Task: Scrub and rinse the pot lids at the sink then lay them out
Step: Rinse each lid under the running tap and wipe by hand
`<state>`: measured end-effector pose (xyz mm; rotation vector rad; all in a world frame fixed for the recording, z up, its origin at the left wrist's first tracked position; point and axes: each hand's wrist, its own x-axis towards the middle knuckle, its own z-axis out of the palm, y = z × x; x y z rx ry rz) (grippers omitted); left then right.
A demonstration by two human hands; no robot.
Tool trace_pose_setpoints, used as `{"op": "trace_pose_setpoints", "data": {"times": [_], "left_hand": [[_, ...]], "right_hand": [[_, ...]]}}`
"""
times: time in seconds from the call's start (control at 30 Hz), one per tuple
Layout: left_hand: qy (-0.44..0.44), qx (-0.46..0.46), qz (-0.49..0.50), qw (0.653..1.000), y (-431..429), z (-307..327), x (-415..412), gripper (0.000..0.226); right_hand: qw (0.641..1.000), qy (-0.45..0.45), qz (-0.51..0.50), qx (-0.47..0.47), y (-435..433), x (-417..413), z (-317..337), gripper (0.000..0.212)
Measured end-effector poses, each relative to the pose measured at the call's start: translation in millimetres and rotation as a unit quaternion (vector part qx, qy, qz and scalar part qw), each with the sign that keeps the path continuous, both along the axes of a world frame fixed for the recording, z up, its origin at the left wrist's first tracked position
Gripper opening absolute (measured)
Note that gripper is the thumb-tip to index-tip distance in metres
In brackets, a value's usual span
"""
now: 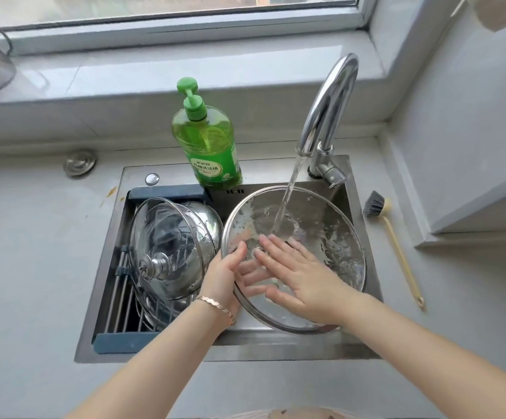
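A large glass pot lid (330, 234) with a steel rim is held tilted over the sink (275, 349), under the running stream from the faucet (330, 107). My left hand (224, 276) grips its left rim, thumb on the near face and fingers showing through the glass behind it. My right hand (300, 276) lies flat on the lid's wet face with straight fingers. A second glass lid (170, 237) with a steel knob rests on the rack in the sink's left half, on top of other steel lids.
A green dish soap bottle (206, 140) stands on the sink's back ledge. A dish brush (396, 243) lies on the counter to the right. A blue-framed drying rack (124, 340) spans the left of the sink. A round steel cap (79, 163) sits on the counter at back left.
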<state>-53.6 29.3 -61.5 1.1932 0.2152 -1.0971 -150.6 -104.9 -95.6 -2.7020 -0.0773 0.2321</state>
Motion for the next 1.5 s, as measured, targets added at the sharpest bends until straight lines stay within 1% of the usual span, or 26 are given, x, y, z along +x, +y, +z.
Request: {"op": "trace_pose_setpoints", "data": {"times": [0.03, 0.1, 0.17, 0.2, 0.23, 0.3, 0.33, 0.37, 0.4, 0.43, 0.47, 0.5, 0.53, 0.6, 0.67, 0.7, 0.8, 0.93, 1.03, 1.1, 1.13, 1.2, 1.27, 1.33, 1.4, 1.5], "left_hand": [[-0.006, 0.001, -0.007, 1.0, 0.9, 0.5, -1.2, 0.033], [-0.017, -0.004, -0.021, 1.0, -0.6, 1.3, -5.7, 0.03], [-0.019, -0.012, -0.026, 0.999, -5.8, 0.7, -8.6, 0.027], [-0.019, -0.012, -0.022, 1.0, -8.5, 0.4, -8.4, 0.025], [-0.017, -0.009, -0.017, 1.0, -11.2, 0.8, -7.4, 0.024], [-0.011, -0.003, -0.005, 1.0, -13.8, 1.0, -4.1, 0.032], [-0.007, -0.001, -0.001, 1.0, -12.9, 1.7, -3.2, 0.036], [-0.002, -0.003, 0.001, 1.0, -11.8, 2.6, -3.5, 0.036], [0.0, -0.006, -0.001, 1.0, -10.4, 2.3, -4.2, 0.032], [0.002, -0.008, -0.008, 1.0, -9.5, 1.9, -5.6, 0.029], [0.002, -0.008, -0.015, 1.0, -9.3, 1.6, -8.0, 0.028], [0.001, -0.006, -0.02, 1.0, -10.1, 2.2, -10.6, 0.03], [-0.001, -0.005, -0.025, 1.0, -11.1, 1.4, -12.7, 0.031], [-0.012, -0.009, -0.031, 0.999, -12.9, 0.3, -16.1, 0.025], [-0.014, -0.004, -0.03, 0.999, -13.5, 0.3, -15.1, 0.02], [-0.015, 0.001, -0.032, 0.999, -13.6, 0.6, -13.3, 0.019], [-0.021, 0.02, -0.025, 0.999, -13.5, 1.1, -7.9, 0.018], [-0.048, 0.016, 0.03, 0.998, -12.9, 1.6, -1.2, 0.012], [-0.063, 0.009, 0.031, 0.997, -14.6, 2.5, -2.5, 0.01], [-0.065, 0.005, 0.027, 0.998, -17.9, 2.6, -5.5, 0.011], [-0.07, 0.004, 0.022, 0.997, -19.8, 3.3, -6.6, 0.011], [-0.077, 0.001, 0.006, 0.997, -23.3, 4.3, -6.4, 0.014], [-0.078, 0.01, -0.001, 0.997, -24.9, 5.4, -5.1, 0.02], [-0.091, 0.023, 0.008, 0.996, -25.4, 5.9, -3.1, 0.029], [-0.105, 0.038, 0.032, 0.993, -25.5, 3.5, 0.5, 0.038], [-0.087, 0.07, 0.061, 0.992, -22.8, 3.3, 6.5, 0.063]], "right_hand": [[1.0, 0.001, -0.018, -0.016, -7.5, -4.1, -2.3, 0.075], [0.992, 0.05, -0.114, -0.028, -21.9, -2.9, -2.6, 0.081], [0.981, 0.059, -0.179, -0.038, -26.0, 6.5, 3.9, 0.081], [0.983, 0.054, -0.176, -0.029, -20.7, 10.7, 7.1, 0.08], [0.989, 0.047, -0.137, -0.015, -14.0, 12.3, 8.2, 0.078], [1.0, 0.011, -0.016, -0.002, -0.9, 8.2, 6.0, 0.071], [1.0, -0.02, 0.021, -0.005, 1.4, 3.6, 3.6, 0.069], [0.999, -0.032, 0.028, -0.021, -1.3, 0.7, 2.4, 0.069], [0.999, -0.018, 0.002, -0.033, -7.3, 0.3, 2.2, 0.073], [0.998, 0.001, -0.046, -0.035, -13.7, 1.4, 0.4, 0.077], [0.996, 0.026, -0.081, -0.032, -17.5, 3.3, -0.6, 0.077], [0.995, 0.031, -0.09, -0.027, -17.7, 6.9, 1.2, 0.075], [0.996, 0.023, -0.079, -0.02, -14.1, 11.8, 2.0, 0.072], [1.0, 0.0, -0.031, -0.006, -6.9, 20.8, 2.3, 0.067], [1.0, -0.011, -0.024, 0.003, -8.6, 27.7, -0.5, 0.066], [0.999, -0.01, -0.046, 0.007, -13.9, 30.7, -3.7, 0.066], [0.988, -0.003, -0.152, 0.009, -31.9, 33.6, -13.7, 0.072], [0.951, 0.041, -0.306, 0.016, -36.4, 15.9, -21.2, 0.063], [0.921, 0.014, -0.389, 0.006, -27.2, 16.7, -19.7, 0.064], [0.912, 0.009, -0.41, 0.012, -22.4, 27.9, -15.4, 0.065], [0.918, 0.003, -0.396, 0.019, -19.8, 34.1, -11.7, 0.066], [0.943, -0.026, -0.329, 0.047, -14.4, 45.7, -1.9, 0.068], [0.96, -0.045, -0.267, 0.066, -7.9, 53.1, 7.8, 0.072], [0.975, -0.092, -0.182, 0.088, -0.7, 53.1, 12.9, 0.066], [0.979, -0.136, -0.081, 0.126, 6.4, 46.2, 9.8, 0.058], [0.979, -0.121, 0.005, 0.162, 5.5, 29.4, 2.5, 0.051]]}}
